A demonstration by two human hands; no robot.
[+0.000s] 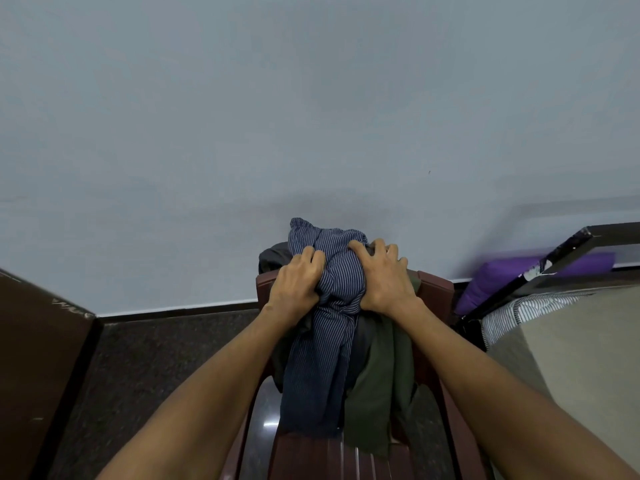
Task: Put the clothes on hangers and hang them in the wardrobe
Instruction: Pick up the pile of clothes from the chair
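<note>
the task looks barely begun: no hanger shows anywhere, nothing is hung, and the clothes are heaped over the back of a chair [436, 289], so every garment has yet to be taken off, put on a hanger and carried to the wardrobe, which i cannot make out for sure here

the left hand [298, 280] has its fingers curled into a bunch of the striped cloth [322, 368], gripping a fold near the top of the heap. the right hand [384, 278] lies just across that bunch, fingers spread and bent, clawing into the same cloth and what lies under it. between the two sets of fingers the striped cloth is gathered into a tight ridge; below them it hangs down over the seat

just right of the right fingers and beneath them hangs a green garment [381, 386], and behind the left fingers a dark garment [272, 258] peeks out

the chair serves as the holder: it bears at least these three pieces, how many more is hidden in the heap
</note>
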